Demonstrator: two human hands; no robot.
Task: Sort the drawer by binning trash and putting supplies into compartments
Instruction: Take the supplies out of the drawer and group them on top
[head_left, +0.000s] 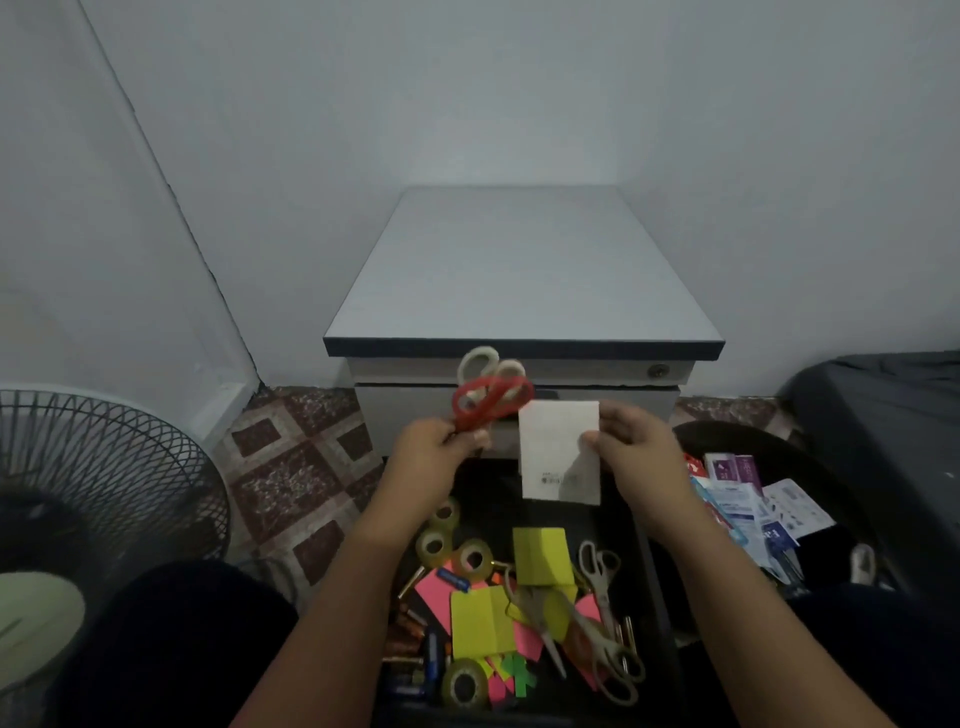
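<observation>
Mid-frame, left hand (426, 447) grips 2 scissors (491, 392); right hand (631, 447) pinches a white slip (558, 452). Below, the drawer (662, 597) remains cluttered; the bin (810, 457) at right holds wrappers.

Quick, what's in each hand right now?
Left hand: holding two pairs of scissors, one red-handled, one white-handled.
Right hand: pinching a white paper slip.

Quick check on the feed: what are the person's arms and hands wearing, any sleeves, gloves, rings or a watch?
Both forearms are bare up to the bottom edge of the picture; no sleeves show. The left hand and right hand wear no gloves. No watch, band or ring can be made out, though the picture is dim and soft.
</observation>
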